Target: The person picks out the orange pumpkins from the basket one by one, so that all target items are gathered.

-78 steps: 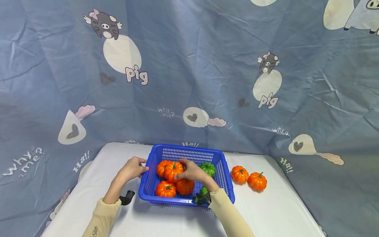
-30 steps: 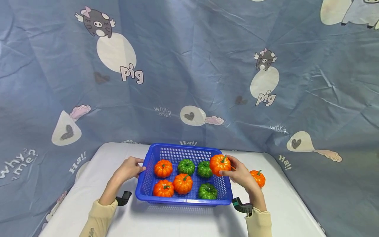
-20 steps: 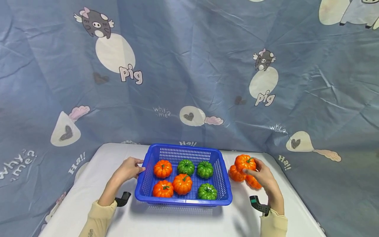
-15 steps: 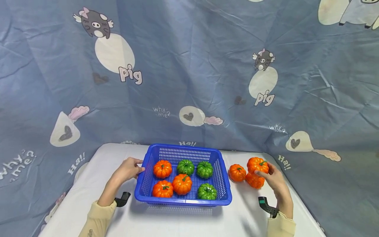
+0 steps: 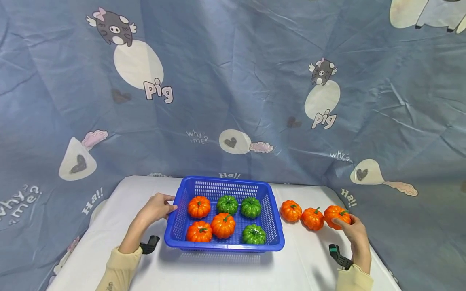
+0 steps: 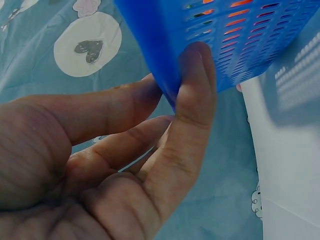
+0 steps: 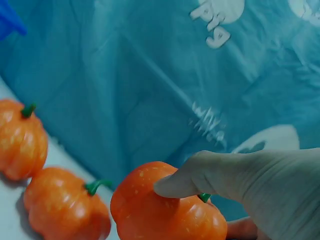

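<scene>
Right hand (image 5: 356,233) gripping pumpkin (image 5: 335,215), left hand (image 5: 155,208) pinching basket (image 5: 223,245)

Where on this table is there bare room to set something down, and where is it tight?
The white table shows bare in front of the blue basket and nearer than the row of three orange pumpkins. Another patch lies beyond the left hand. It is crowded off the basket's right wall, where the row runs to the right hand.

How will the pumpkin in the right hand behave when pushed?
The pumpkin would probably rock or roll unevenly, being rounded but ribbed. Being glossy, it may feel slippery. It seems stiff, with no clear dent under the thumb.
</scene>
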Demonstrator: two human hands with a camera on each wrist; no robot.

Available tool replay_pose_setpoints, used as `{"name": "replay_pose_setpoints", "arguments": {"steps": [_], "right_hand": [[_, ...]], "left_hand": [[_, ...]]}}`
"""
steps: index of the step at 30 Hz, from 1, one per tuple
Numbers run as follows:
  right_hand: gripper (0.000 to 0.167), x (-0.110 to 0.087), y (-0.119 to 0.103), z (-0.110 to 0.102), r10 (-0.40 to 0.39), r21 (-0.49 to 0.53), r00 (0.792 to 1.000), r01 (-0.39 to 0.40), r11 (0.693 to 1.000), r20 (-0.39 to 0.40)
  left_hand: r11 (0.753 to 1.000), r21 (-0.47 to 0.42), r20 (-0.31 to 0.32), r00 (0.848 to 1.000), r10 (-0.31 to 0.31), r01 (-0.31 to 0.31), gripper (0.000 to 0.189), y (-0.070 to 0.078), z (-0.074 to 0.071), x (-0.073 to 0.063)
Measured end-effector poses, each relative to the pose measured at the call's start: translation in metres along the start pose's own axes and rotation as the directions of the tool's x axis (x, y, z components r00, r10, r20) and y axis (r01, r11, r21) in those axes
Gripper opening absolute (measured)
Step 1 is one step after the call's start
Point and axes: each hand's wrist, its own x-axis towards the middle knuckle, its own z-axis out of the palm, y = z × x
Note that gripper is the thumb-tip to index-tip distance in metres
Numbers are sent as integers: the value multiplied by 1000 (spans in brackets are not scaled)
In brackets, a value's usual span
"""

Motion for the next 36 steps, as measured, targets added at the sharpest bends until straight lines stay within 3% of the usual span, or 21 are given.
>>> {"name": "replay_pose_setpoints", "arguments": {"steps": [6, 15, 20, 30, 36], "right_hand": [[94, 7, 15, 0, 70, 21, 997, -70, 997, 16], [80, 15, 34, 11, 76, 18, 994, -75, 997, -76], [83, 17, 44, 15, 71, -10, 996, -71, 997, -46], [91, 18, 47, 20, 126, 28, 991, -125, 992, -45], [84, 13, 44, 21, 115, -16, 990, -116, 993, -85]], "left_hand": [[999, -18, -8, 999, 50, -50, 45, -1, -1, -1], [999, -24, 1, 1000, 25, -25, 46, 0, -1, -2], [1000, -26, 3, 1000, 9, -9, 46, 1, -1, -2], [1000, -11, 5, 1000, -10, 10, 48, 0, -1, -1], [1000, -26, 7, 1000, -16, 16, 48, 1, 0, 0]]}}
